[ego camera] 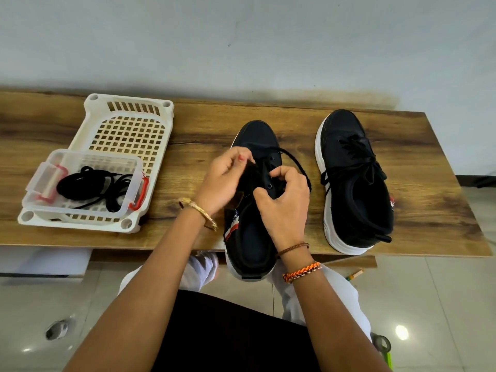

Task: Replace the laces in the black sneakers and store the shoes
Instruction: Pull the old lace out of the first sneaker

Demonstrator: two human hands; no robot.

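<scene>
Near sneaker (251,210), at 6 o'clock: heel overhangs the wooden table's (188,135) front edge. Left hand (222,181) and right hand (285,202), fingers curled, pinch its black lace (298,163) over the eyelets; fingertip contact is partly hidden. Second sneaker (354,181), at 3 o'clock, laced, lies near the right edge. At 9 o'clock, a white basket (128,124) holds a clear box (80,183) of spare laces (94,187).

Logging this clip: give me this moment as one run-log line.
left hand: pinches lace | right hand: grips lace at near shoe | far shoe: laced | box: spare laces
</scene>
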